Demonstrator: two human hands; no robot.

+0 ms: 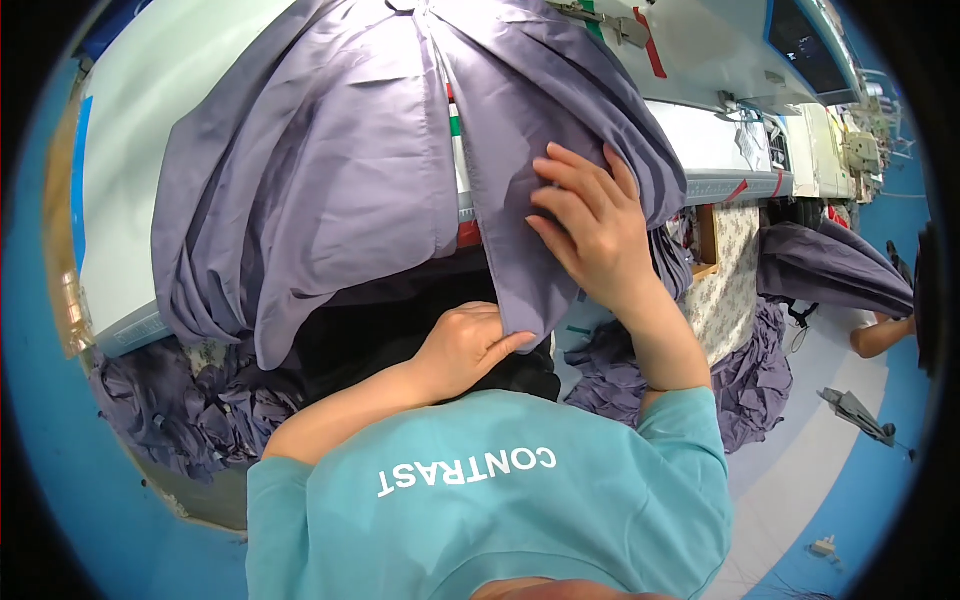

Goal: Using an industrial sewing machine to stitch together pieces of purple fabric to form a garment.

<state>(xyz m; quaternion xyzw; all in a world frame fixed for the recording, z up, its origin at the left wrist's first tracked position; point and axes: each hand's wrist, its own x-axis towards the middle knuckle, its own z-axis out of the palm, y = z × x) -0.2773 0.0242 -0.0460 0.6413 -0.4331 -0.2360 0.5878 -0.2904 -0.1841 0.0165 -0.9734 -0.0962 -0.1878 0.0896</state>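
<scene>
Greyish-purple fabric [350, 180] is draping over the white counter [115, 200] and hanging past its front edge. The left hand [462, 345] is pinching a lower corner, its grip closing thumb against fingers; the right hand [597, 230] is hovering or resting over the fabric, its grip loosely spreading, grasping nothing.

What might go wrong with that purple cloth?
The purple cloth hangs over the table edge, so it might slide if the left hand, pinching a lower corner, pulls hard. Its loose folds could also crease. The right hand, fingers spread, might not steady it well.
</scene>
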